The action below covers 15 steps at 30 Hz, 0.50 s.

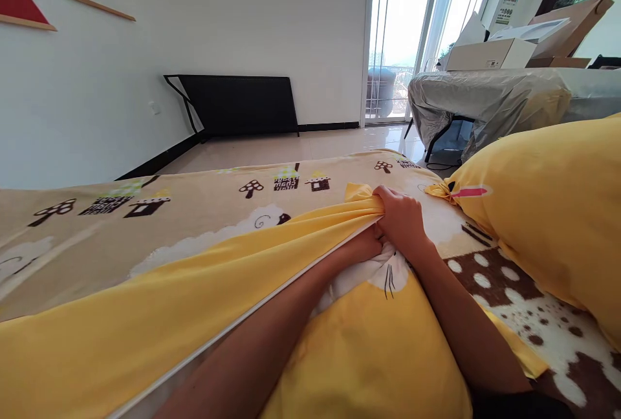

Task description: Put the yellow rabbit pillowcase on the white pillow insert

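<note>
Cloth (233,251) bunches pleated in the right hand (402,217), left hand (365,244) seemingly curled.

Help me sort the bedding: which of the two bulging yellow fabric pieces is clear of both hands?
The bulging yellow fabric piece with the pink stripe, at far right; the left hand and right hand meet at the whiskered one.

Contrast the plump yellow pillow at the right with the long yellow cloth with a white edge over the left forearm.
The plump yellow pillow bulges full and rounded; the long yellow cloth stretches out in narrow folds. No hand touches the pillow, while the right hand grips the cloth's bunched end. The pillow bears a pink mark; the cloth's visible face looks plain. Both are yellow and narrow to a gathered end.
</note>
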Available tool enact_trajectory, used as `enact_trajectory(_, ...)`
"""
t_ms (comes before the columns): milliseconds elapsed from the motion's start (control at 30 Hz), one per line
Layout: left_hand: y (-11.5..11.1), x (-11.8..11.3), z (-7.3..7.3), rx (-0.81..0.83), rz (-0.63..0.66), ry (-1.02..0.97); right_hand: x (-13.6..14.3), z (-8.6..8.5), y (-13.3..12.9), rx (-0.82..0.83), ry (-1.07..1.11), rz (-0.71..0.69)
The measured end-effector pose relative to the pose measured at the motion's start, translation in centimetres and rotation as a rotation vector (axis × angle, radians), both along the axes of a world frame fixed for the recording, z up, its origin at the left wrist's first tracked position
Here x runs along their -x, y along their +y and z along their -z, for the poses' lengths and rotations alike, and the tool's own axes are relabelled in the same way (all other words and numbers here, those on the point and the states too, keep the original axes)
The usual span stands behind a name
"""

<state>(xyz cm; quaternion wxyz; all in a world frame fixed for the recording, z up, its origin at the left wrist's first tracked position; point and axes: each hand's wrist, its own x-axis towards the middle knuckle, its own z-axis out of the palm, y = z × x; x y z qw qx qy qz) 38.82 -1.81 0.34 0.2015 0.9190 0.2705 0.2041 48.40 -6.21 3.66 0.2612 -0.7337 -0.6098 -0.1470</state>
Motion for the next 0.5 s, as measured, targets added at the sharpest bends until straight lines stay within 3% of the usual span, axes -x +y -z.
enact_trajectory(100,-2.2,1.5,-1.1,-0.124,-0.119,0.029,0.1,-0.3,-0.5,-0.022,0.038,0.0)
enact_trajectory(233,-5.2,3.3,-1.0,-0.706,-0.214,0.176,0.4,-1.0,-1.8,-0.145,0.11,-0.057)
enact_trajectory(300,-5.7,3.4,-0.7,-0.835,-0.234,0.196,0.5,-1.3,-2.3,-0.197,0.194,-0.151)
enact_trajectory(400,-5.3,2.8,-0.5,-0.714,-0.33,0.191,0.4,-1.3,-2.4,-0.223,0.374,-0.307)
enact_trajectory(500,-4.5,2.3,-0.9,-0.527,-0.275,0.171,0.2,-1.2,-1.9,-0.234,0.468,-0.385)
